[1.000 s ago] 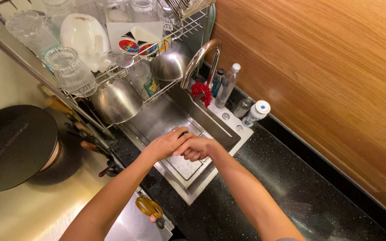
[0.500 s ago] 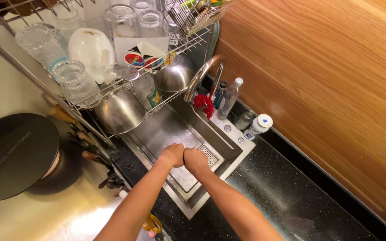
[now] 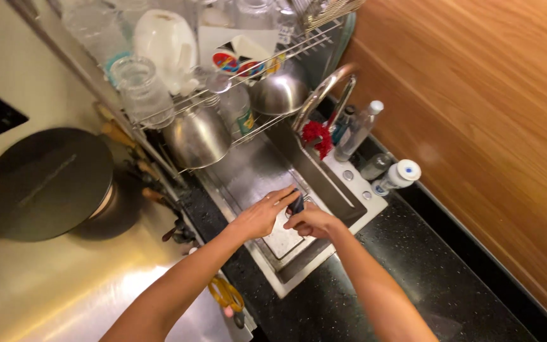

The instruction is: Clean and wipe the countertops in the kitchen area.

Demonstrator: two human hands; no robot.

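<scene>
**Both hands over the sink, a small dark object between them**

Here we are above the steel sink (image 3: 349, 204), and both hands are right over the basin. The right hand (image 3: 311, 221) is curled shut around a small dark object (image 3: 297, 204), which pokes up out of the fist; what exactly it is, the view is too small to say. The left hand (image 3: 262, 215) is right beside it, palm down, fingers stretched out and loosely spread, the fingertips reaching to the dark object's upper end. Whether they actually press on it cannot be made out. So: hands together, almost touching, the right one clamped, the left one flat and open.

Behind the hands the curved tap (image 3: 321, 95) arches over the basin, with a red scrubber (image 3: 316, 136) hanging just at its base. On the sink's ledge by the wooden wall (image 3: 476, 95) stand a clear bottle (image 3: 359, 130) and a white-capped bottle (image 3: 399, 176), near each other.

Above the basin a wire dish rack (image 3: 235, 82) carries plenty: two steel bowls (image 3: 199, 134), a glass jar (image 3: 139, 88), a white jug (image 3: 166, 41) and a colourful plate (image 3: 238, 60). To the left, on the pale counter, sits a round black lid (image 3: 45, 183). Down at the bottom edge, yellow-handled scissors (image 3: 226, 294) lie beside the left forearm, on the dark stone worktop (image 3: 444, 278).
</scene>
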